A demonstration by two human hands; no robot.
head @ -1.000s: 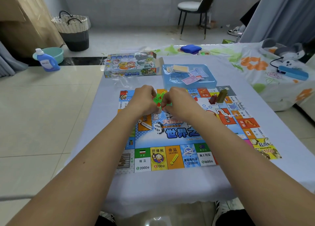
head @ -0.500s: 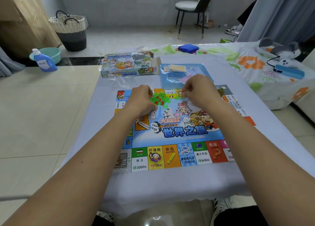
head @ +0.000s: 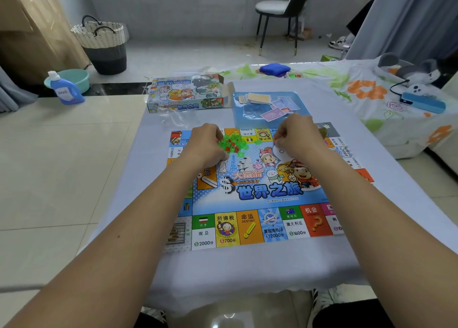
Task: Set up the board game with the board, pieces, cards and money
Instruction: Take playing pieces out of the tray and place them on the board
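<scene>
The colourful game board (head: 260, 191) lies flat on the white-covered table. A pile of small green and red plastic houses (head: 231, 143) sits on its far part. My left hand (head: 204, 144) is curled against the pile's left side and grips it; the fingertips are hidden. To the right, above the board, my right hand (head: 297, 135) has its fingers curled, thumb and forefinger pinching what looks like a tiny red piece. A blue tray (head: 247, 114) behind the board holds cards (head: 256, 97) and paper money (head: 273, 114).
The open game box (head: 186, 92) lies at the table's far left, with clear plastic wrap (head: 173, 117) in front of it. A flowered cloth with a blue device (head: 421, 103) is at the right. A detergent bottle (head: 65, 90), basket and chair stand on the floor.
My hands were together over the green pieces. The right hand has pulled away to the right and now holds still; the left hand stays at the pile.
</scene>
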